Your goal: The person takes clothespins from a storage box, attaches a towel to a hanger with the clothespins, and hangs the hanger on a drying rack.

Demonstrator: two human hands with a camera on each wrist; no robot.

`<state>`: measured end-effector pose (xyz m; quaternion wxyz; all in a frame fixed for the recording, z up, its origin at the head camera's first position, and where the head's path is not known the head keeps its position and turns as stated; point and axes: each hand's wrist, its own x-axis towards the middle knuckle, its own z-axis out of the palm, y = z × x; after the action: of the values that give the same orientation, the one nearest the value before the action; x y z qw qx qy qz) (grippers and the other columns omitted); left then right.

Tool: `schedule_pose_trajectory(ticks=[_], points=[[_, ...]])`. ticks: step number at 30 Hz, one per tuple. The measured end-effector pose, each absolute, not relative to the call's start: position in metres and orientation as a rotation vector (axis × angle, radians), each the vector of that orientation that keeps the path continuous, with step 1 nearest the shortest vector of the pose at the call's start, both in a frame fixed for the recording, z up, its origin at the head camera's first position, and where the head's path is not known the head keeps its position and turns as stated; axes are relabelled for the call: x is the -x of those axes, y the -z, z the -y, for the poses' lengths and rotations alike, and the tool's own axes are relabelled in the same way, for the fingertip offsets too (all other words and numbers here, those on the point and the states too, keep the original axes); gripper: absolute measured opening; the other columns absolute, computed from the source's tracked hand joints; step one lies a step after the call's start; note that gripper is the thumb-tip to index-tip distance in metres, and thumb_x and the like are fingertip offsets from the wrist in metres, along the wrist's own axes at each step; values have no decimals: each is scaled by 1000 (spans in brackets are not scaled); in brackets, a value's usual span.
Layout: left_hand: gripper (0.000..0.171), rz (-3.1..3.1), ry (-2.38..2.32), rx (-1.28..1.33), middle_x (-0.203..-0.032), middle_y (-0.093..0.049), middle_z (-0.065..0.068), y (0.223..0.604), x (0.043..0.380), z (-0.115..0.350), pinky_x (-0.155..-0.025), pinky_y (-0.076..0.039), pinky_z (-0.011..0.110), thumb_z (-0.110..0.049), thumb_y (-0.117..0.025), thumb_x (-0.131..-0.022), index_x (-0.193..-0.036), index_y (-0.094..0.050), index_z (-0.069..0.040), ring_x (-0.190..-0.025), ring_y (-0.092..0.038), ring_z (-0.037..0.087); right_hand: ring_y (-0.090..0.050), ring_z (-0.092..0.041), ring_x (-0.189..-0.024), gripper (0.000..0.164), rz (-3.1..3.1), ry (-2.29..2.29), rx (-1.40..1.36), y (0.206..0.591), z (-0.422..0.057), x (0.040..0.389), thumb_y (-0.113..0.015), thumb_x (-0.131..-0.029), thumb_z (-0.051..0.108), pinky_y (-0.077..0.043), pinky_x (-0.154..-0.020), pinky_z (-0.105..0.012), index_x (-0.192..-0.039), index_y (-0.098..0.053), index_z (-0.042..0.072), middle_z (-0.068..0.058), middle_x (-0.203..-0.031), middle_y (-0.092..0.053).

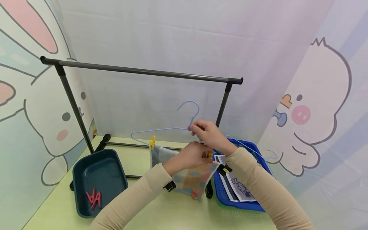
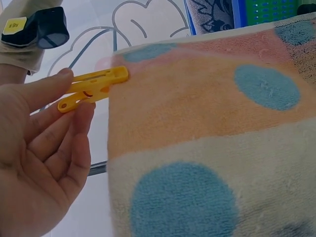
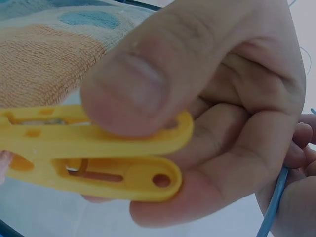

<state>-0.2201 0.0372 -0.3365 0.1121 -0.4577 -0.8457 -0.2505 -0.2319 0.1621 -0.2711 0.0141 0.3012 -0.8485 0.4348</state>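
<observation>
A pale blue wire hanger is held up by my right hand, whose fingers and thumb pinch it at the base of its hook. Below it hangs a small towel with orange, pink and cream areas and blue dots. One yellow clothespin sits at the towel's upper left, on the hanger's wire. My left hand pinches another yellow clothespin between thumb and fingers, its tip at the towel's edge. In the right wrist view, the left hand fills the foreground, with the right hand on the wire behind.
A dark clothes rack stands behind the hands. At left, a dark teal tray holds several red clothespins. On the right, a blue basket contains folded cloths, with another wire hanger lying over it.
</observation>
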Motion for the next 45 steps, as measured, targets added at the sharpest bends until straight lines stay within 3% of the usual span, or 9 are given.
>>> schedule_pose_trajectory(ticks=[8, 12, 16, 27, 38, 45], points=[[12, 2488, 807, 1376, -66, -57, -9, 339, 222, -38, -55, -39, 16, -28, -71, -86, -87, -64, -17, -55, -49, 0, -39, -17, -49, 25, 2674, -1440, -890, 267, -164, 229, -45, -102, 19, -43, -56, -34, -102, -66, 6, -7, -66, -53], [13, 2497, 829, 1374, -70, -61, -9, 340, 221, -38, -58, -41, 14, -27, -70, -87, -95, -68, -17, -59, -52, -2, -41, -21, -51, 28, 2667, -1502, -889, 276, -170, 240, -46, -101, 28, -45, -64, -39, -103, -66, 9, -10, -71, -55], [16, 2494, 833, 1369, -72, -62, -9, 342, 222, -37, -59, -41, 15, -29, -69, -88, -99, -69, -17, -60, -52, -1, -42, -23, -54, 31, 2645, -1538, -921, 277, -172, 242, -46, -100, 32, -44, -64, -37, -102, -66, 9, -12, -78, -57], [14, 2509, 841, 1360, -66, -57, -11, 346, 220, -36, -55, -38, 15, -22, -67, -90, -102, -67, -16, -54, -48, -1, -38, -22, -51, 32, 2646, -1633, -947, 278, -174, 247, -46, -101, 31, -41, -63, -34, -102, -65, 6, -12, -65, -50], [16, 2487, 888, 1342, -93, -67, -8, 345, 218, -24, -67, -44, 13, -18, -66, -90, -105, -69, -17, -75, -59, -2, -36, -20, -50, 32, 2647, -1651, -944, 277, -173, 250, -45, -101, 31, -39, -61, -32, -103, -65, 6, -12, -62, -47], [10, 2458, 913, 1339, -94, -67, -7, 340, 216, -8, -70, -47, 17, -18, -66, -90, -99, -69, -15, -78, -61, 3, -35, -20, -49, 29, 2651, -1670, -903, 276, -173, 250, -42, -103, 21, -37, -59, -33, -105, -63, 2, -14, -69, -50]])
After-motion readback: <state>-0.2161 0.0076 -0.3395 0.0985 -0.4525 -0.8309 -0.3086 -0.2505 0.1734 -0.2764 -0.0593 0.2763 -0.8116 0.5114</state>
